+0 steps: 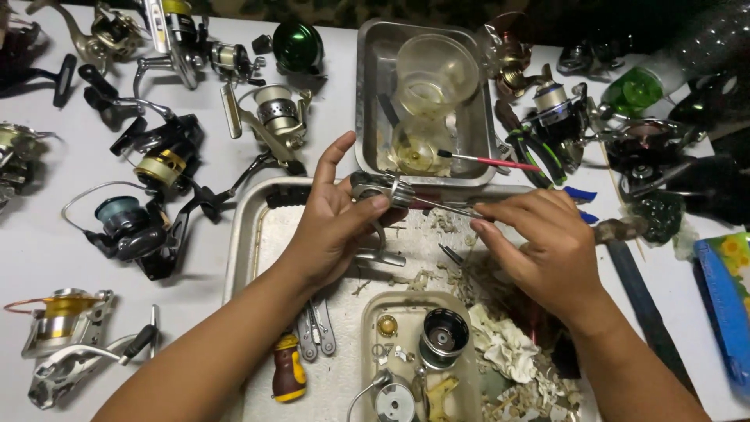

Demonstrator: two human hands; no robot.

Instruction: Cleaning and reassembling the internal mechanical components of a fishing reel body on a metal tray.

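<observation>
Over the metal tray [244, 234], left hand [332, 227] clamped on reel part [383, 187], right hand [547, 246] pinching thin tool [449, 207]

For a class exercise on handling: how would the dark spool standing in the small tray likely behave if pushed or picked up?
The spool looks round and metal, so probably stiff and fairly heavy for its size. Standing on end in the small tray, it likely slides rather than rolls; tipped over, it might roll. Its smooth rim may be slippery.
</observation>
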